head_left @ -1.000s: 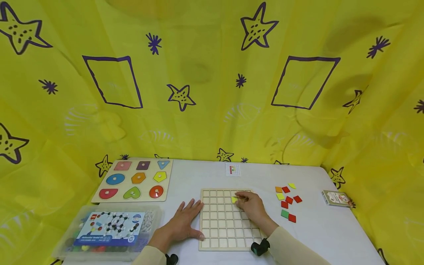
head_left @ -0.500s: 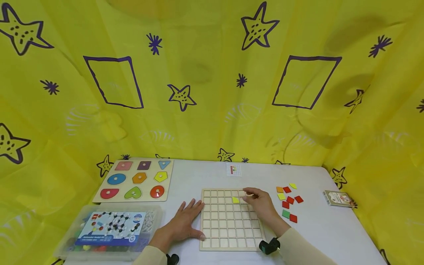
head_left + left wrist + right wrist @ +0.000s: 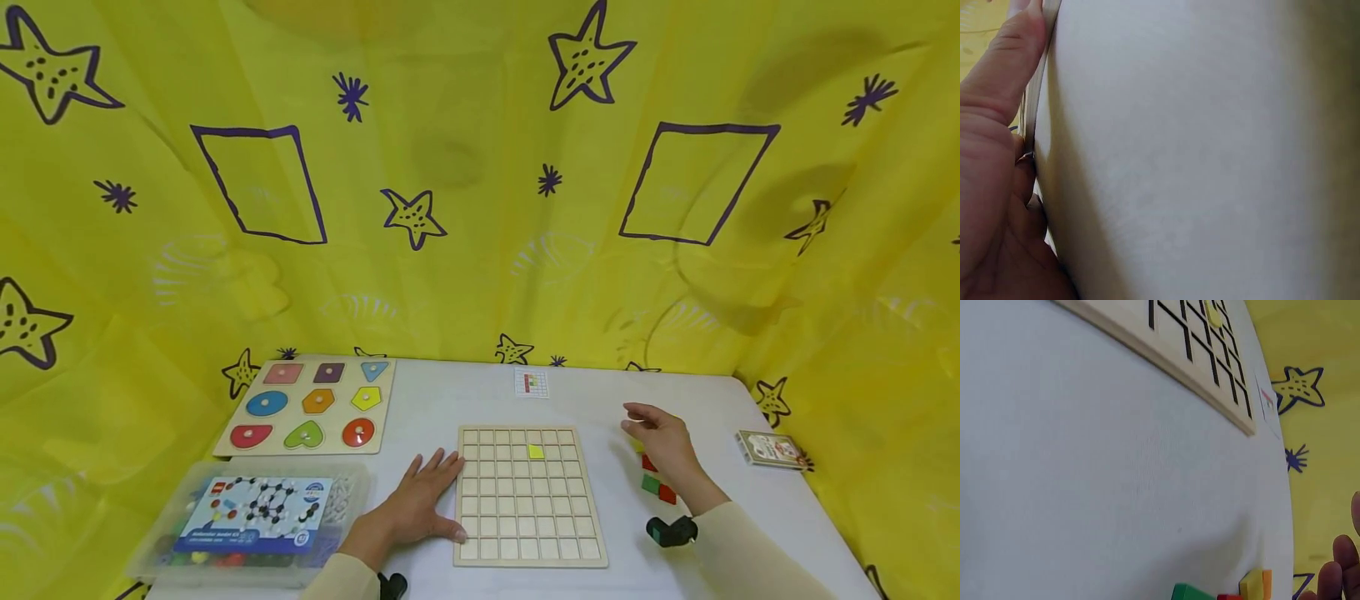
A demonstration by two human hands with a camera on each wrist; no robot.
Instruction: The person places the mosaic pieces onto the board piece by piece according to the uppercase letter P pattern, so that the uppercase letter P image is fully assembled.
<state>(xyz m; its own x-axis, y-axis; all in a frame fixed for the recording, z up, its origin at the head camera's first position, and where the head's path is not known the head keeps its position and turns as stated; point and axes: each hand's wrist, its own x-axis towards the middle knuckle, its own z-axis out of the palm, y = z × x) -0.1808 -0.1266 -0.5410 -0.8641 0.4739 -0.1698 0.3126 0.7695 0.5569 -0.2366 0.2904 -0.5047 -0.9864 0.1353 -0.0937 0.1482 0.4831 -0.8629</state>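
A wooden grid board (image 3: 517,504) lies on the white table, with one yellow tile (image 3: 536,452) in a cell of its second row from the back. My left hand (image 3: 422,504) rests spread at the board's left side, fingertips and thumb touching its edge. To the right of the board, my right hand (image 3: 666,450) hovers over loose tiles, its fingers loosely bent and nothing visible in them. Below it show a green tile (image 3: 650,484) and a red tile (image 3: 667,494); the hand hides others. In the right wrist view, its fingers (image 3: 1346,565) appear at the right edge.
Behind the board lies a small pattern card (image 3: 531,383). A shape puzzle board (image 3: 341,433) and a clear plastic box (image 3: 352,500) with a blue-and-white sheet are at left. A card box (image 3: 772,450) sits at far right. A yellow curtain (image 3: 465,292) stands behind.
My right hand has let go of the yellow tile, which stays in the grid, and has moved right over the loose tiles. The left hand has stayed at the board's edge.
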